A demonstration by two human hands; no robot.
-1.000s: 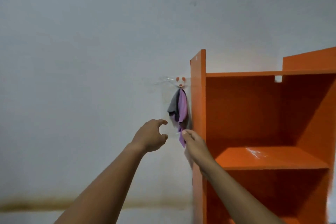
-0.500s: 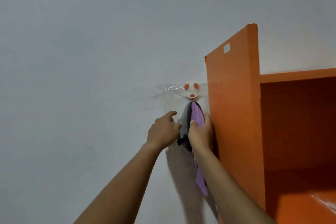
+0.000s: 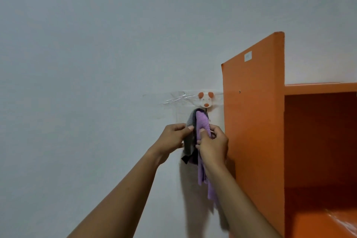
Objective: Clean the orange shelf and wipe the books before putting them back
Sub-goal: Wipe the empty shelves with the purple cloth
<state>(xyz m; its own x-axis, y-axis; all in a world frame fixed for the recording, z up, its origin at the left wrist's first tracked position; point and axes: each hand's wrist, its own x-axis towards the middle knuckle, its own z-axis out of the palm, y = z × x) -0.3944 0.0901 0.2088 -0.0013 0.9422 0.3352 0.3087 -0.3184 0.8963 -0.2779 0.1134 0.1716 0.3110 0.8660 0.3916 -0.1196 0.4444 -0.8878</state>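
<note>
Both hands are curled. The left hand (image 3: 172, 138) pinches the grey cloth (image 3: 188, 146). The right hand (image 3: 212, 146) grips the purple cloth (image 3: 201, 121), whose tail hangs below the wrist. The two cloths hang from one mouse-faced hook (image 3: 205, 99) taped to the wall (image 3: 96, 63). Just right of it stands the orange shelf (image 3: 253, 121), glossy, with one white sticker (image 3: 247, 56) on its side panel.

- Left hand (image 3: 172, 139) is raised on an outstretched forearm, fingers curled, thumb and forefinger pinching the grey cloth (image 3: 188, 146).
- Right hand (image 3: 213, 146) is just beside it, thumb pressed on the purple cloth (image 3: 201, 121), fingers seemingly curled behind.
- Both forearms are bare and angle upward.
</note>
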